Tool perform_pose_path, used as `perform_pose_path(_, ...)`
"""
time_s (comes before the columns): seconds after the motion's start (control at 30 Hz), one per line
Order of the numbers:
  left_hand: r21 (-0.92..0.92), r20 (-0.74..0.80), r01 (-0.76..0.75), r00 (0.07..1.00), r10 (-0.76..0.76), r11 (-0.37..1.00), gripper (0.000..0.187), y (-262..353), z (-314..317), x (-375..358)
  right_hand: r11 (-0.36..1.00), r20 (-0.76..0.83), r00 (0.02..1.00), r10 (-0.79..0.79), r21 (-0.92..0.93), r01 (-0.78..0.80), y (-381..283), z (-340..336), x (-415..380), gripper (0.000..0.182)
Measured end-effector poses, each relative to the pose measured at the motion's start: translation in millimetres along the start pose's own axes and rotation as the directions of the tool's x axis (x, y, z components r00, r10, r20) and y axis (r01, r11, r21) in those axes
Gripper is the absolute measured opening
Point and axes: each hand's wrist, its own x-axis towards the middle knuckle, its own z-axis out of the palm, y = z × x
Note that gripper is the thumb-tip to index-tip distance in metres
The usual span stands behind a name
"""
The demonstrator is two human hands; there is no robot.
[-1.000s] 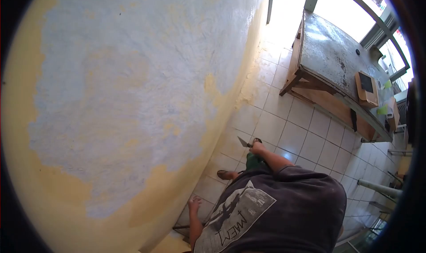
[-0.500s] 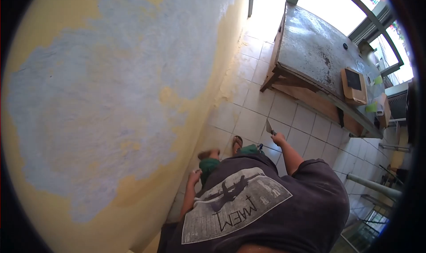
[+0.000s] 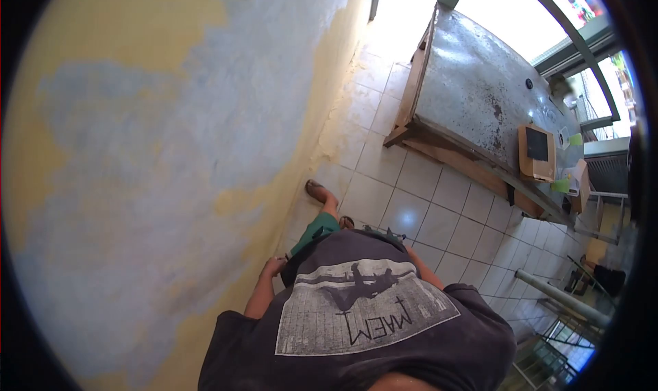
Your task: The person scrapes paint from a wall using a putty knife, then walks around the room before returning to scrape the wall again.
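Beside the painted wall [image 3: 171, 151], my left hand [image 3: 275, 265] hangs low at the left edge of my dark printed shirt [image 3: 370, 302], close to the green shorts [image 3: 319, 232]. Its fingers look curled together, and whatever they may hold is too small to make out. My right forearm [image 3: 425, 269] reaches down on the other side of the shirt; the hand at its end is hidden behind the shirt. No scraper shows now. The wall has large grey-blue patches between areas of yellow paint.
A worn metal-topped table [image 3: 473, 76] stands at the upper right, bearing a cardboard box [image 3: 537, 152] and green cups [image 3: 561, 185]. Pale debris lies along the wall's foot on the tiled floor [image 3: 404, 216]. A long pipe [image 3: 562, 297] is at the right.
My right hand and its scraper have gone out of sight behind the shirt. My left hand has moved left. One foot has stepped forward, and the view has shifted along the wall.
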Motion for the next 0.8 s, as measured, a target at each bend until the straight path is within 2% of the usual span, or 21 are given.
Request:
perform_pose_path(0.03, -0.053, 0.023, -0.003, 1.0, 0.004, 0.999, 0.036, 4.5, -5.2, 22.0, 1.0, -0.014, 1.0, -0.023, -0.007, 0.023, -1.1, -1.6, 18.1, 0.045)
perform_pose_path(0.13, -0.019, 0.06, 0.018, 0.998, -0.017, 1.0, 0.035, 93.1, -46.8, 36.5, 0.996, -0.066, 0.994, -0.082, -0.051, 0.079, -0.6, -9.9, 67.6, 0.047)
perform_pose_path(0.2, 0.07, -0.031, -0.111, 0.993, 0.113, 0.991, 0.033, 151.1, -68.2, 60.1, 0.995, -0.103, 0.992, -0.073, -0.08, 0.065, -16.6, -30.1, 80.9, 0.049)
perform_pose_path(0.23, 0.06, -0.112, -0.232, 0.965, 0.238, 0.971, 0.033, 181.6, -73.6, 64.9, 0.996, -0.136, 0.99, -0.03, -0.087, 0.019, -28.0, -48.0, 75.4, 0.05)
perform_pose_path(0.3, 0.091, -0.194, -0.383, 0.899, 0.393, 0.919, 0.035, 254.1, -84.8, 55.7, 0.994, -0.203, 0.978, 0.046, -0.089, -0.065, -67.2, -92.7, 46.2, 0.051)
perform_pose_path(0.37, 0.059, -0.242, -0.466, 0.851, 0.466, 0.883, 0.038, 316.2, -79.5, 49.0, 0.994, -0.203, 0.977, 0.063, -0.08, -0.081, -83.6, -125.8, 37.5, 0.05)
perform_pose_path(0.47, -0.079, -0.143, -0.516, 0.853, 0.503, 0.853, 0.037, 385.5, -62.9, 31.8, 0.992, -0.195, 0.978, 0.074, -0.09, -0.093, -80.8, -172.1, 57.9, 0.049)
perform_pose_path(0.57, 0.025, -0.251, -0.51, 0.829, 0.5, 0.86, 0.037, 409.0, -36.1, 27.4, 0.989, -0.133, 0.99, 0.047, -0.135, -0.065, -78.7, -221.1, 88.2, 0.048)
perform_pose_path(0.6, -0.016, -0.287, -0.496, 0.834, 0.471, 0.868, 0.037, 408.1, -23.9, 28.6, 0.987, -0.1, 0.994, 0.041, -0.149, -0.055, -79.3, -233.3, 100.2, 0.048)
perform_pose_path(0.7, -0.242, -0.28, -0.336, 0.922, 0.266, 0.91, 0.037, 385.7, 15.3, 14.3, 0.976, 0.004, 1.0, 0.017, -0.216, -0.016, -77.5, -272.5, 147.5, 0.047)
perform_pose_path(0.8, -0.248, -0.306, -0.267, 0.934, 0.186, 0.931, 0.039, 317.6, 76.3, 5.9, 0.957, 0.124, 0.992, -0.003, -0.289, 0.039, -94.4, -305.1, 191.1, 0.047)
